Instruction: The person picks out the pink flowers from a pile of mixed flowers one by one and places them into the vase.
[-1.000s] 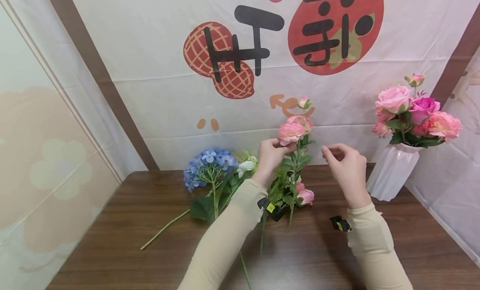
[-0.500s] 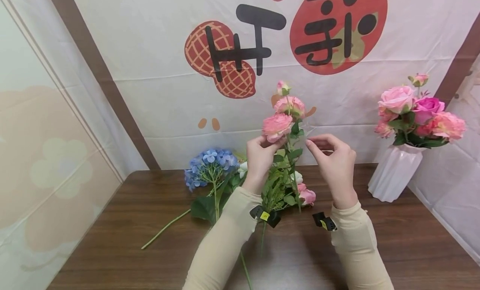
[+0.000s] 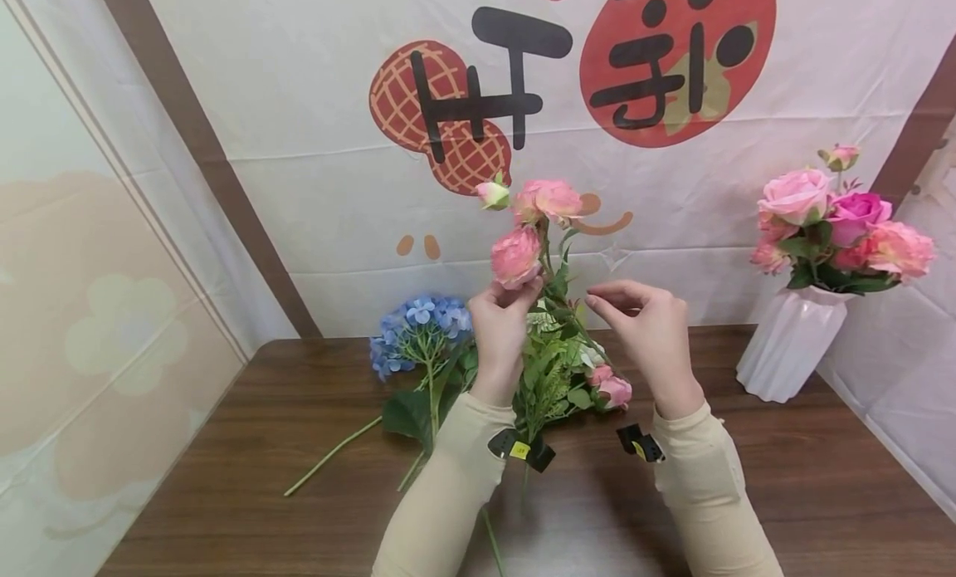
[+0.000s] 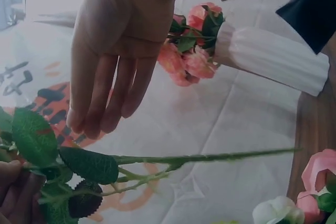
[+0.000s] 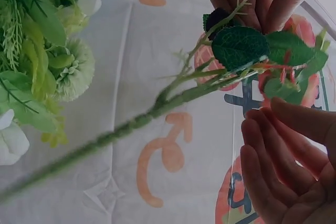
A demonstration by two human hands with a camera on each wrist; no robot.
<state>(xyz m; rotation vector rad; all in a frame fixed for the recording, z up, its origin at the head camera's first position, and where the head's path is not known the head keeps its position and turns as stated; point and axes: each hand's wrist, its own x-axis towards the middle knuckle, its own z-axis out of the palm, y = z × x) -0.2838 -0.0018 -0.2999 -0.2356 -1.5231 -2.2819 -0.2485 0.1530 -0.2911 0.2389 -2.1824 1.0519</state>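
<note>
My left hand [image 3: 498,336] pinches a stem of a pink peony spray [image 3: 517,257] just under one bloom. The spray carries two open pink blooms and a bud, and its bare lower stem [image 5: 126,129] slants down to the right in the head view. Close beside its leaves [image 5: 240,48] is my right hand [image 3: 651,336], thumb and fingertips near each other, fingers fairly straight. Nothing shows in its grasp. In the left wrist view the right hand [image 4: 123,51] hangs just above the stem.
A white ribbed vase [image 3: 792,344] with pink flowers stands at the right. On the wooden table [image 3: 336,527] lie a blue hydrangea [image 3: 418,332], green foliage [image 3: 548,369], white flowers and pink roses [image 3: 614,390]. A printed cloth [image 3: 321,203] hangs behind.
The spray has moved left and tilted, its blooms now leaning left and its stem end swung right. Both hands have shifted left; the right one has come nearer the stem.
</note>
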